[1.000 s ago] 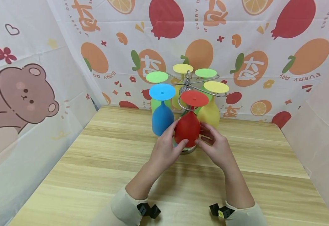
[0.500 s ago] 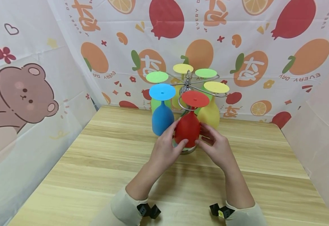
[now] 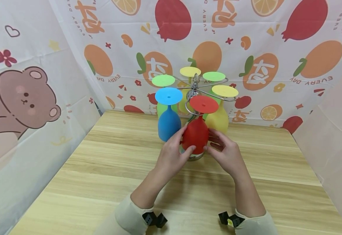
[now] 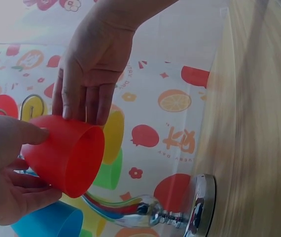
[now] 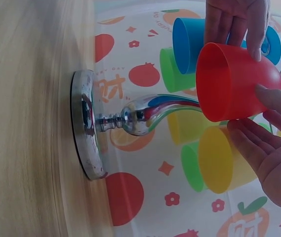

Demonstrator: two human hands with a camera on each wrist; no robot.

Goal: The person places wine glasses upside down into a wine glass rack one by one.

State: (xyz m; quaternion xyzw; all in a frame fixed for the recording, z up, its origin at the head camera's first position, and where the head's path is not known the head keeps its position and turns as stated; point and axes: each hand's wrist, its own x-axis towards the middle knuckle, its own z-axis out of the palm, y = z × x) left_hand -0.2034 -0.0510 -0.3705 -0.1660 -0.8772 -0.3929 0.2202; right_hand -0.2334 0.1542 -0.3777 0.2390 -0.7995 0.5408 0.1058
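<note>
A red plastic goblet hangs upside down, slightly tilted, with its stem at a loop of the chrome stemware rack. My left hand holds the bowl from the left, thumb in front and fingers round the far side. From the right, my right hand grips the same bowl, thumb near the rim. The right wrist view shows the goblet's open mouth facing the rack's round base, apart from it. A blue goblet hangs just left, and a yellow goblet just right.
Behind hang more goblets, among them a green one and another yellow one. The rack stands on a wooden table, close to a fruit-print cloth. A bear-print cloth borders the left side.
The red goblet has shifted slightly to the right and toward me, both hands still on it. The rack and the other goblets stay in place.
</note>
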